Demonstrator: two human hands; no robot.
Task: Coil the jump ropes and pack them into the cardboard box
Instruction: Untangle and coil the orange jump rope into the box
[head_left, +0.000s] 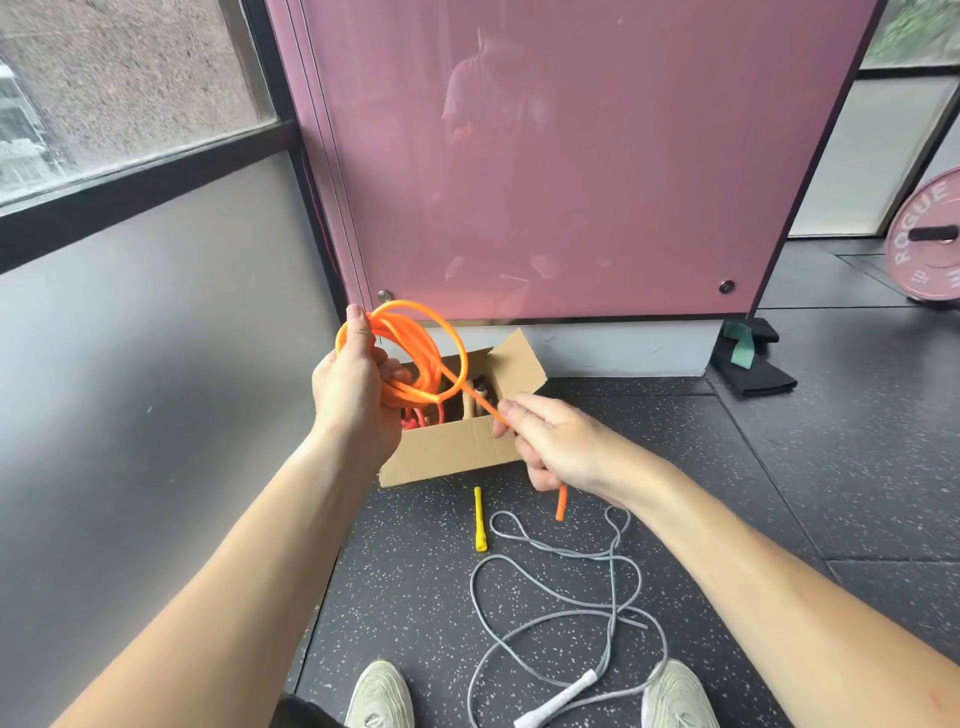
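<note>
My left hand (358, 384) grips several loops of an orange jump rope (415, 353), held up in front of the open cardboard box (457, 447). From the coil one strand runs down into my right hand (550, 441), which holds it; the orange handle end (561, 503) pokes out below the fist. Inside the box lie red rope and wooden handles (475, 397), partly hidden by the coil. A grey rope (613, 582) with a white handle (558, 699) sprawls loose on the floor. A yellow handle (479, 519) lies in front of the box.
The box stands against a pink panel (571, 156) with a grey wall to the left. My two shoes (379, 696) are at the bottom edge, the grey rope between them. A pink weight plate (930, 244) and black pads with a green band (748, 358) sit at the right.
</note>
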